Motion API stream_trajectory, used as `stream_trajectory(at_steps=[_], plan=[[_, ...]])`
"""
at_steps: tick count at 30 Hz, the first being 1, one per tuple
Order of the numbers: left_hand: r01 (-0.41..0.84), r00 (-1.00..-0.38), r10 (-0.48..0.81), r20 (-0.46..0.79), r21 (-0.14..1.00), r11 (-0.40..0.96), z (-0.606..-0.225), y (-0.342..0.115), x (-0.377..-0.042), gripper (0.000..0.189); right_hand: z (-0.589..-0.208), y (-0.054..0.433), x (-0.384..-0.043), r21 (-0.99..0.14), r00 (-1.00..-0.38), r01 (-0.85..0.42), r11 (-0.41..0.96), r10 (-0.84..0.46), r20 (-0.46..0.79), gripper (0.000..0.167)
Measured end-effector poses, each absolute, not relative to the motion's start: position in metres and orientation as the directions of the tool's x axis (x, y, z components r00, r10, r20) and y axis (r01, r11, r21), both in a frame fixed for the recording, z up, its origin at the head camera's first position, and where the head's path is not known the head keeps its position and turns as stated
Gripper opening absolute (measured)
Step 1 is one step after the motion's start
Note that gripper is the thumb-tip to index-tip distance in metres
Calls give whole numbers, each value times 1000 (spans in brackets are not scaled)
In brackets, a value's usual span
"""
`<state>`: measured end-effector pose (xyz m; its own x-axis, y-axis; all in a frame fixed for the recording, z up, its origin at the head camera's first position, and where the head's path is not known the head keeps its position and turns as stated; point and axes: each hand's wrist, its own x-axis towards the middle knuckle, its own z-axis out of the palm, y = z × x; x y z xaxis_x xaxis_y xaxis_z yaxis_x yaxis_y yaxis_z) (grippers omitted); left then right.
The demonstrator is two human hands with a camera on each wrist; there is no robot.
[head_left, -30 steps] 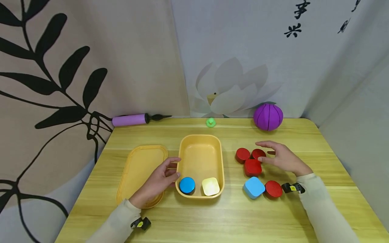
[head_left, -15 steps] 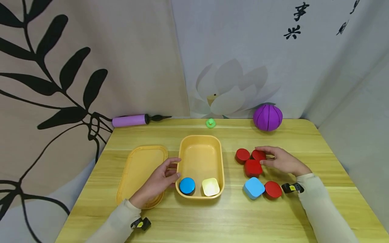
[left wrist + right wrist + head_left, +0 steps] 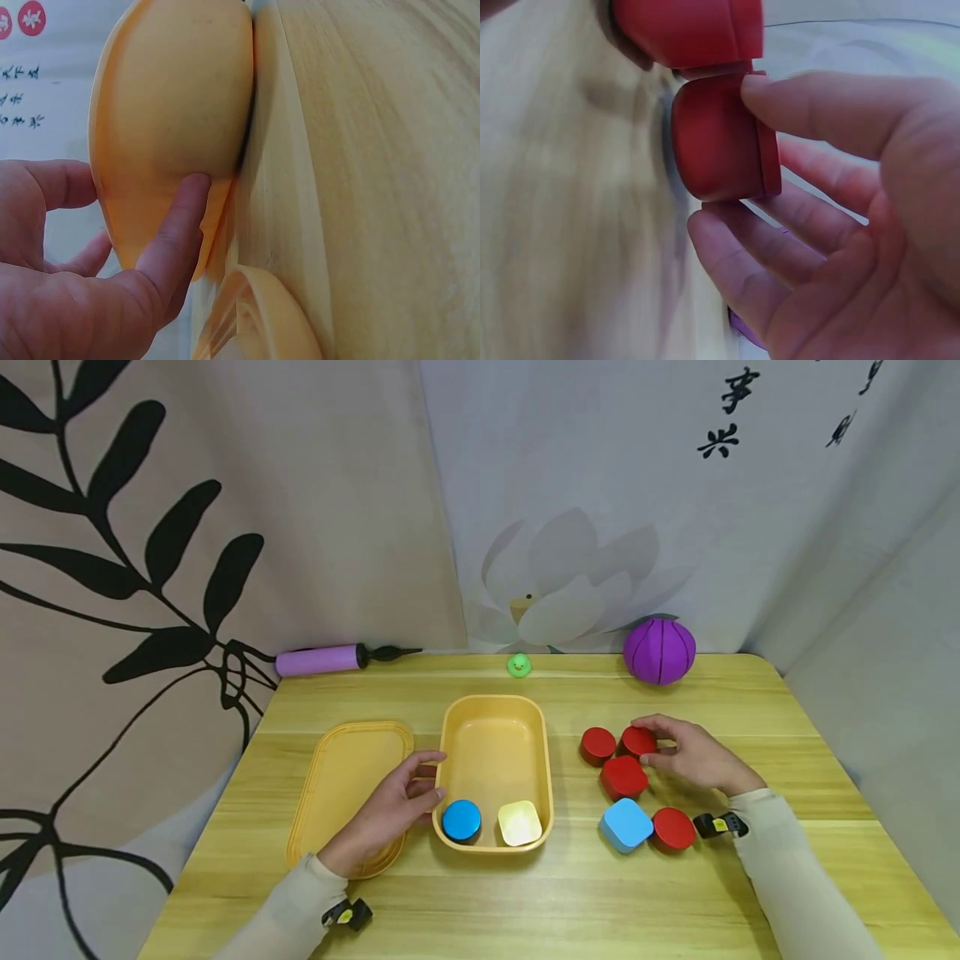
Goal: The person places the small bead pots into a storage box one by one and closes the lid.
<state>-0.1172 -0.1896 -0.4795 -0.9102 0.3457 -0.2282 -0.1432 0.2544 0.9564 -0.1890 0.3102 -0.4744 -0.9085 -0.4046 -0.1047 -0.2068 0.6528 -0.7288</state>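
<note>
At the left side of a yellow rectangular tub [image 3: 492, 743], my left hand [image 3: 397, 806] rests its thumb and a finger against the outer wall and rim. The left wrist view shows the thumb [image 3: 196, 184] on that wall. Inside the tub lie a blue round box [image 3: 461, 820] and a pale yellow square box [image 3: 519, 823]. On the right, my right hand [image 3: 693, 756] pinches a small red round box [image 3: 720, 139] between thumb and fingers. A seam rings it near one end. Touching it or close by are another red round box [image 3: 597, 746] and a larger red box [image 3: 623, 777].
A light blue square box [image 3: 626, 825] and a red round box [image 3: 673, 830] lie nearer me. Left of the tub is a yellow lid [image 3: 360, 760]. Along the back are a purple pump [image 3: 318, 661], a green duck toy [image 3: 518, 665] and a purple lantern-like ball [image 3: 660, 650].
My right hand has come down onto the rear red round box, and its thumb and fingers have closed on it. The left hand stays at the tub.
</note>
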Motion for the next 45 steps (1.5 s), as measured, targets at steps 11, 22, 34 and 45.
stream_trajectory(at_steps=[11,22,34,45], plan=[[-140,-912,344,-222,959,248,-480,-189,-117,56,-451,307,-180,-739,-922,-255,623,-387,-9,60],[-152,-918,325,-228,958,242,-480,-188,-118,57,-423,266,-171,-742,-892,-373,557,-436,120,56],[-151,-914,341,-221,964,219,-482,-188,-117,57,-415,204,-170,-751,-833,-464,470,-520,189,57],[-155,-905,363,-224,965,209,-483,-192,-116,58,-422,147,-176,-764,-779,-501,408,-597,193,57]])
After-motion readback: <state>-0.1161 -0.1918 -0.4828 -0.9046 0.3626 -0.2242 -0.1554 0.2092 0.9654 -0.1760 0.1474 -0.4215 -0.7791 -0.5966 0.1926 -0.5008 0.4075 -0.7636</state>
